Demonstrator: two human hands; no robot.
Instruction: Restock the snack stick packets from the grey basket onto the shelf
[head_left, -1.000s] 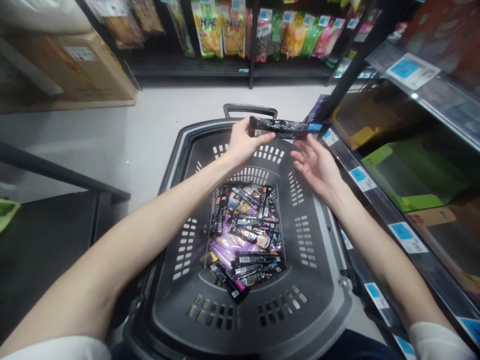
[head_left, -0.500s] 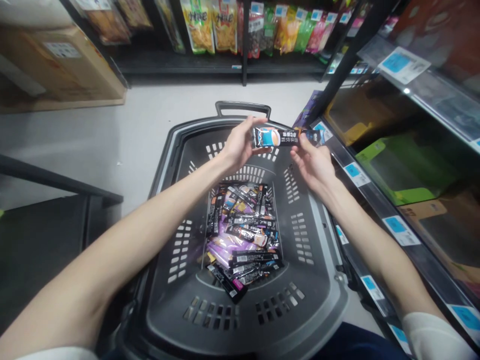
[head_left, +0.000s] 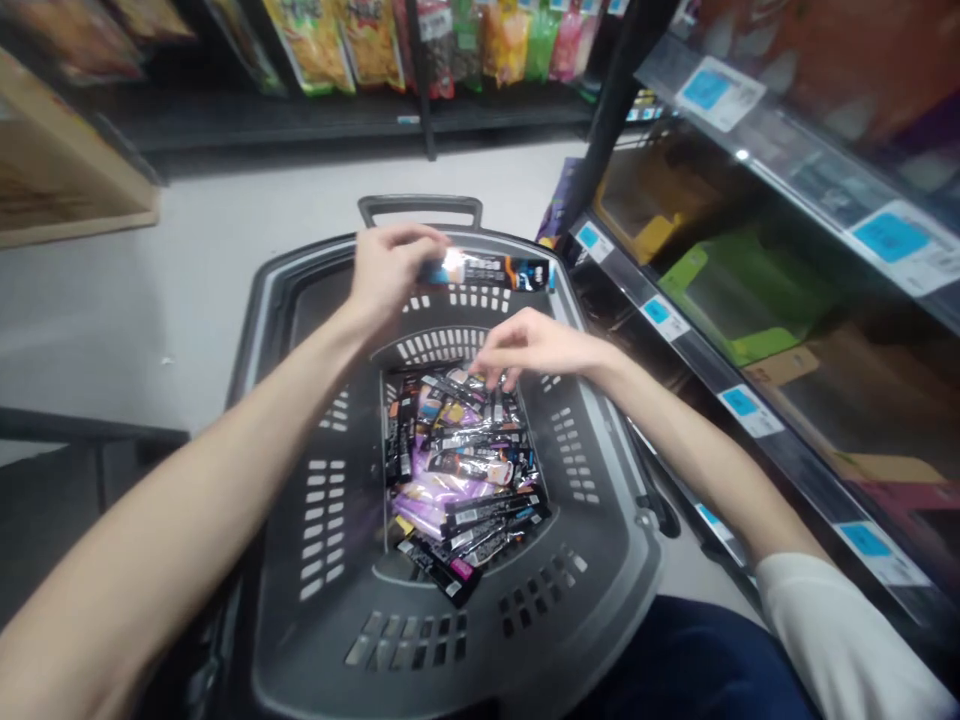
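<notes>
My left hand [head_left: 390, 268] pinches one end of a long black sachet [head_left: 495, 270] and holds it level above the far rim of a grey shopping basket [head_left: 600, 560]. Lower down, my right hand [head_left: 525, 345] reaches into the basket with fingers bent, its fingertips touching the top of a pile of black and purple sachets [head_left: 457, 470] on the basket floor. Whether it grips one of them I cannot make out.
The basket's handle [head_left: 420, 205] points away from me. Store shelving with blue price tags [head_left: 739, 400] runs along the right, holding green and brown boxes. Hanging snack bags [head_left: 360, 40] line the far shelf. A cardboard box [head_left: 52, 180] stands at far left on the pale floor.
My right hand has left the held sachet and dropped down to the pile in the basket. My left hand keeps the sachet, shifted a little left. The view has swung right.
</notes>
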